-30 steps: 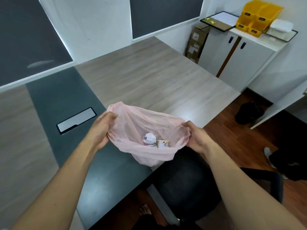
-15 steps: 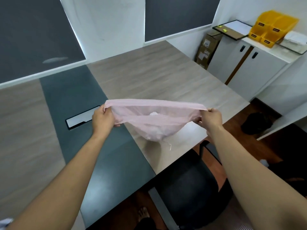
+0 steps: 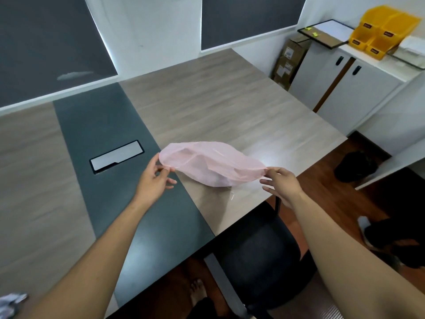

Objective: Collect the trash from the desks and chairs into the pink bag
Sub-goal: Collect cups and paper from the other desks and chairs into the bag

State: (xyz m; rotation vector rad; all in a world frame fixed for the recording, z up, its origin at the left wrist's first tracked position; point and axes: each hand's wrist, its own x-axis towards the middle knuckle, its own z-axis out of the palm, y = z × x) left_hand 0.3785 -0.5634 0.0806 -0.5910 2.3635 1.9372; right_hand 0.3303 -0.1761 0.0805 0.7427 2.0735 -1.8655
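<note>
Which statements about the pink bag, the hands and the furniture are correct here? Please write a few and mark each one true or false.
1. The left hand and the right hand each pinch one end of the pink bag. True.
2. The pink bag rests on the black chair. False: it is held over the desk; the chair stands at the desk's near edge.
3. Yellow bins stand on the white cabinet. True.
4. The cardboard boxes stand on the desk. False: they are stacked beside the cabinet.

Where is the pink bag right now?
Middle of the head view: the pink bag is held between the left hand and right hand, over the wooden desk near its front edge.
</note>
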